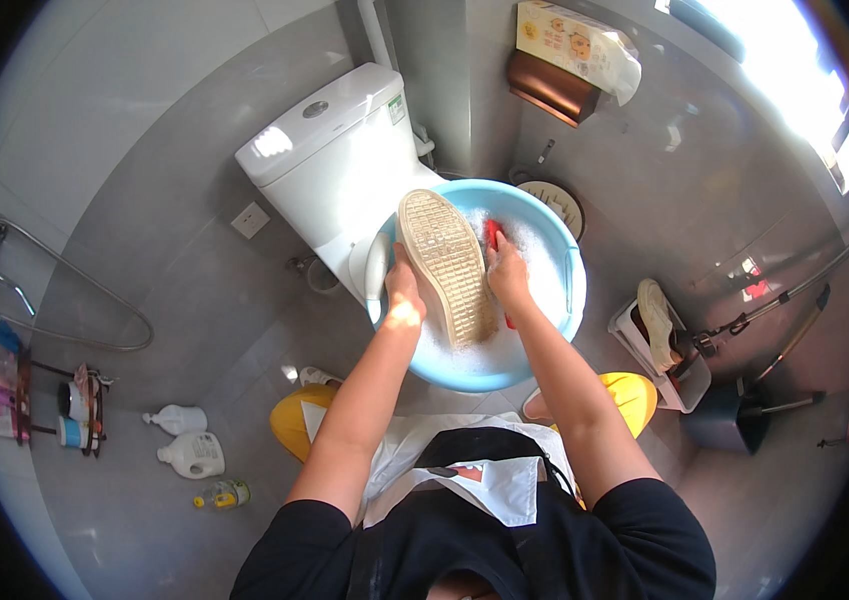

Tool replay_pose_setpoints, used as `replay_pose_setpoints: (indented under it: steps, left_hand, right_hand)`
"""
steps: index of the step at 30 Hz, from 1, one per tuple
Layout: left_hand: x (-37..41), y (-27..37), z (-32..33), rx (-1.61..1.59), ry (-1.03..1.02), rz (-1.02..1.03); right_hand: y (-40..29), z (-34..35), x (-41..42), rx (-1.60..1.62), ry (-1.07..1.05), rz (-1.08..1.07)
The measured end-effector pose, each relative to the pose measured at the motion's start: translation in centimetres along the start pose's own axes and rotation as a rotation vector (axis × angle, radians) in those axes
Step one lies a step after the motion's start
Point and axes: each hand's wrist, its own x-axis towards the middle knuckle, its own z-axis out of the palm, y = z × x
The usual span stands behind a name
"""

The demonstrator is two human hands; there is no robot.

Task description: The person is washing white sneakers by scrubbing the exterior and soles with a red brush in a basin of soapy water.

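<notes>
A light blue plastic basin [469,381] of white suds stands in front of me, close to the toilet. My left hand [402,289] grips the left side of a pale shoe [445,262]. The shoe's beige treaded sole faces up, its lower end down among the suds [540,262]. On the right of the shoe, my right hand [508,270] is closed around a red brush-like tool [493,229]. Another red part shows below that wrist at the shoe's edge. Foam and my fingers hide the tool's working side.
A white toilet [334,127] stands behind the basin. Right of me, another pale shoe [657,322] rests on a white bin [683,386] beside a dark bucket [732,420]. Several bottles, including a white jug [195,455], are at left. A shower hose [109,300] hangs on the wall.
</notes>
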Motion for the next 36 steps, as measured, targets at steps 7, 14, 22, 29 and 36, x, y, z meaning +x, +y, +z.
replay_pose_setpoints:
  steps: [7,14,22,29,36]
  left_hand:
    - [0.2,-0.4,-0.4,0.036,0.031,0.111]
    - [0.1,-0.4,-0.9,0.104,0.0,0.128]
    - [1.8,-1.4,-1.3,0.203,-0.014,0.159]
    - [0.1,-1.3,0.3,0.258,0.021,0.2]
    - [0.7,-1.4,-0.8,0.069,0.014,0.142]
  right_hand:
    - [-5.1,-1.4,-2.2,0.248,0.107,-0.242]
    - [-7.8,-0.7,-3.3,-0.035,-0.068,-0.332]
    - [-9.5,0.0,-4.7,-0.109,-0.145,-0.415]
    - [-7.0,1.2,2.7,-0.161,0.036,-0.292]
    - [-8.2,0.8,-5.2,-0.08,-0.087,-0.449]
